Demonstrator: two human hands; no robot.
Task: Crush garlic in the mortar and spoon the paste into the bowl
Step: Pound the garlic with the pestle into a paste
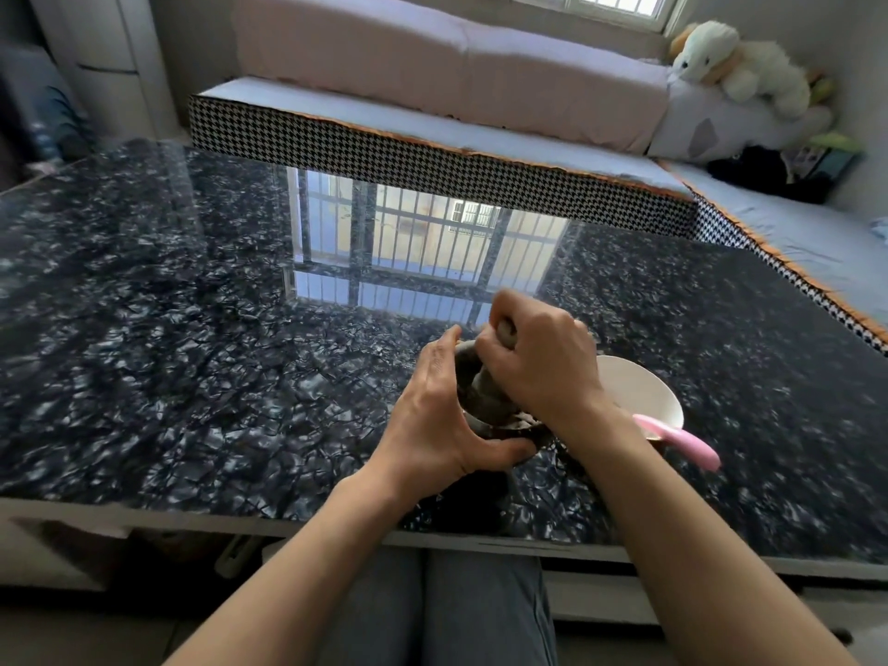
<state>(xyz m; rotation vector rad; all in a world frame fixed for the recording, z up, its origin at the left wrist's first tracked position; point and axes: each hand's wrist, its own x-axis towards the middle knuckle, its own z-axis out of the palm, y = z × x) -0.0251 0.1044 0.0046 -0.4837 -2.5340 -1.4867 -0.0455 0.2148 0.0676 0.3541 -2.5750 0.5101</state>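
Head view: mortar sits near the front edge of the dark glossy table, mostly hidden by both hands. Left hand wrapped around the mortar's left side and near rim, fingers curled on it. Right hand closed in a fist on the pestle, whose lower end is down inside the mortar. White bowl just right of the mortar. Pink-handled spoon lies against the bowl's near rim. Garlic inside not discernible.
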